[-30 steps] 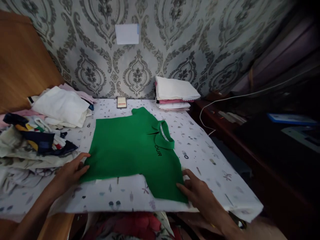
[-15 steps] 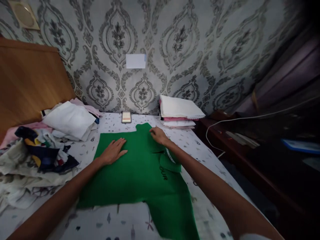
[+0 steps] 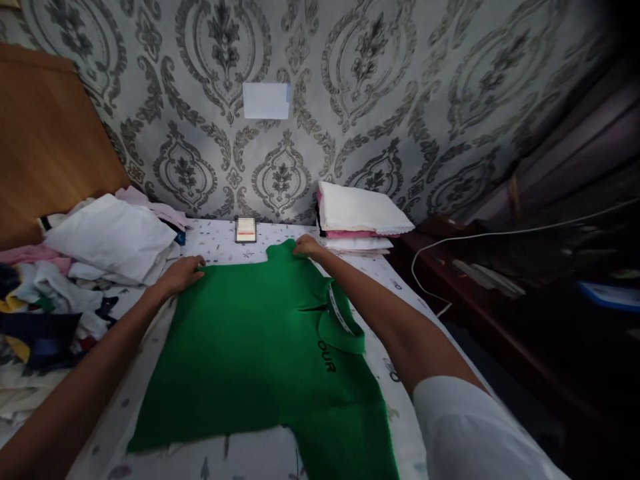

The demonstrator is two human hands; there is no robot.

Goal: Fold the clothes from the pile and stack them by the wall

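Observation:
A green polo shirt [image 3: 235, 340] lies spread flat on the bed, its collar to the right and its hem to the left. Dark letters show on the chest near the collar. My left hand [image 3: 184, 272] is at the far corner of the hem, its fingers closed on the cloth edge. At the far sleeve, my right hand [image 3: 306, 247] pinches the fabric near the sleeve's end and shoulder edge. The near sleeve stretches toward me and runs out of the bottom of the view.
Rumpled clothes [image 3: 55, 313] and a white cloth [image 3: 115, 237] are heaped at the left. Folded clothes [image 3: 363, 210] are stacked by the wall. A phone-like item [image 3: 245, 230] lies on the patterned sheet [image 3: 215, 237]. A white cable [image 3: 480, 235] crosses the dark furniture at right.
My left hand has moved from resting flat on the shirt out to its far hem corner. My right hand has shifted slightly up and left along the sleeve. The view has tilted down a little.

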